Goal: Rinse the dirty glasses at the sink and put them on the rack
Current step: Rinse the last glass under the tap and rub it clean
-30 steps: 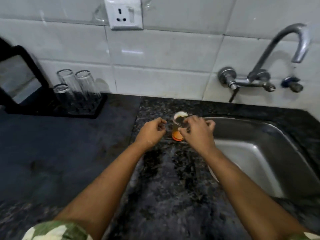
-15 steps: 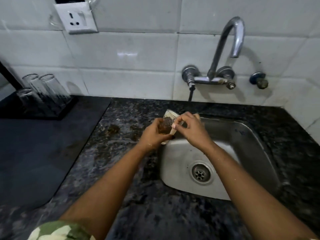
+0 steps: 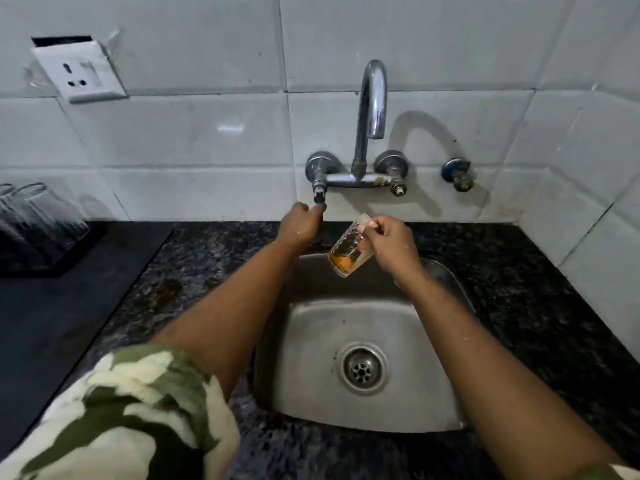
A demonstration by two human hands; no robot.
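A dirty glass (image 3: 347,250) with orange residue at its bottom is tilted over the back of the steel sink (image 3: 367,344), below the tap spout (image 3: 373,98). My right hand (image 3: 391,244) grips it near the rim. My left hand (image 3: 300,223) reaches up to the black lever (image 3: 319,197) of the tap's left valve, fingers curled around its lower end. No water runs from the spout. Several clean glasses (image 3: 38,213) stand upside down on the black rack (image 3: 52,261) at the far left.
The dark speckled counter (image 3: 194,271) surrounds the sink, with a brownish stain (image 3: 169,289) left of the basin. A dark mat (image 3: 52,323) covers the counter's left part. A wall socket (image 3: 81,74) sits on the white tiles, and a small blue valve (image 3: 459,174) right of the tap.
The glass was lifted off the counter and carried right over the sink. My left hand let go of it and rose to the tap lever; my right hand keeps hold.
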